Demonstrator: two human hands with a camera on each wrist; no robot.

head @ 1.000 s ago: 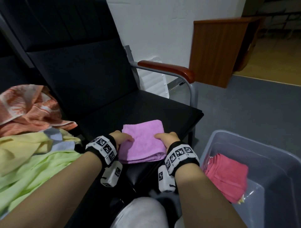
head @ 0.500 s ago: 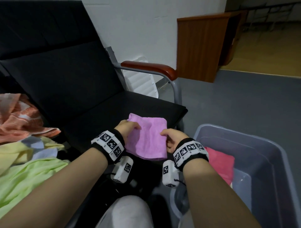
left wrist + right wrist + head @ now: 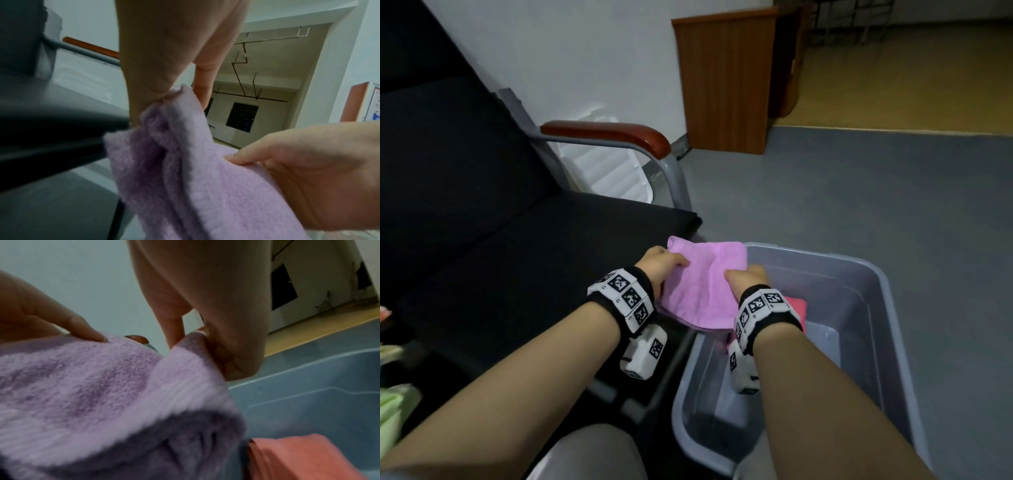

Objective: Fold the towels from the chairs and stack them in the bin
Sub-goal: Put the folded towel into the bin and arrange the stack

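Grey-blue floor [image 3: 825, 212] fills the right of the head view, with a white wall [image 3: 585, 51] and a brown wooden cabinet [image 3: 726, 85] at the top. At lower right stands the translucent grey plastic bin [image 3: 887, 308], and at left the black padded chair [image 3: 517, 260] with its reddish wooden armrest [image 3: 606, 135].

Half a second ago the folded lilac terry towel [image 3: 702, 284] hung over the chair seat; it now sits at frame centre, over the bin's near-left rim, partly above the folded coral-red towel [image 3: 796, 305] lying inside. The view has swung right as well (most of the towel pile at the left edge has slipped out of frame, leaving a pale green scrap [image 3: 390, 407]).

Each hand holds the lilac towel with a closed grip: the left hand [image 3: 659, 265] pinches its left edge, thumb on top, and the right hand [image 3: 746, 277] pinches the right edge the same way, as both wrist views confirm.

Below the towel the bin interior lies open toward lower right, its far and right walls well apart from the hands. The chair's front edge lies just beside the bin's left wall.
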